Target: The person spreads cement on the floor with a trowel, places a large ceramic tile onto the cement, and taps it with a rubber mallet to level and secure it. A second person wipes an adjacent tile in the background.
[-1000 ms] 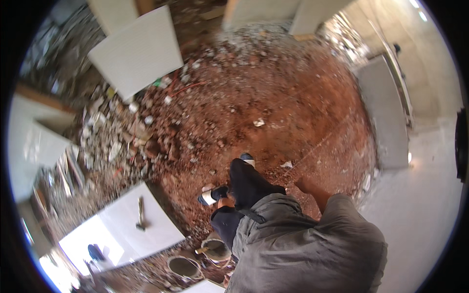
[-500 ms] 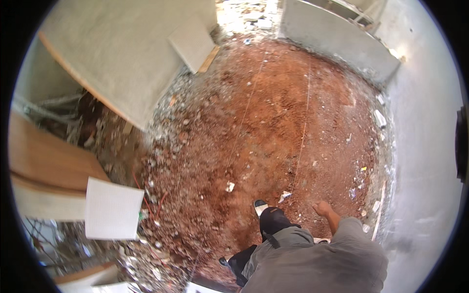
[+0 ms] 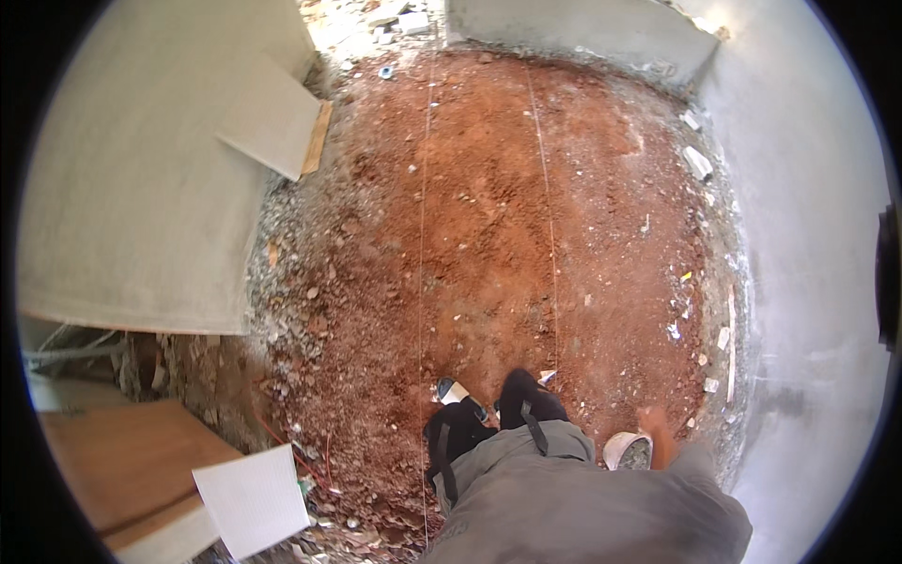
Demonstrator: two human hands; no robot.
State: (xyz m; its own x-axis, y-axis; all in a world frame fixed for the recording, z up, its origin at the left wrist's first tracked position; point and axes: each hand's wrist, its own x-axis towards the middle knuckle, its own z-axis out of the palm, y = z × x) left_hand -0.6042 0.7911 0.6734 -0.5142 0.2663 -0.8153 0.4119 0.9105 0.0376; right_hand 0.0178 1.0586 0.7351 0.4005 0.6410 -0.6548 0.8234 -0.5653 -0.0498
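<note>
A white bucket (image 3: 615, 446) with grey rubble-like stuff in it stands beside my right leg. Just right of its rim, my right hand (image 3: 651, 421) hangs at the end of a bare forearm. Motion smears its fingers, so I cannot see whether they grip anything. My left hand is out of the picture. Two thin strings run lengthwise over the red dirt floor (image 3: 484, 235): a left string (image 3: 422, 282) and a right string (image 3: 548, 202). My shoe (image 3: 454, 390) shows close to the left one.
Bare walls flank the floor, a grey wall (image 3: 799, 282) on the right and a pale wall (image 3: 141, 188) on the left. A tile (image 3: 274, 120) leans against the left wall. Rubble (image 3: 301, 282) lines that side. Nearer are a white panel (image 3: 254, 503) and a brown board (image 3: 141, 461).
My view has swung round, so the strings now run nearly straight up. My right hand appears lower and nearer my body, and the bucket has come into plain view.
</note>
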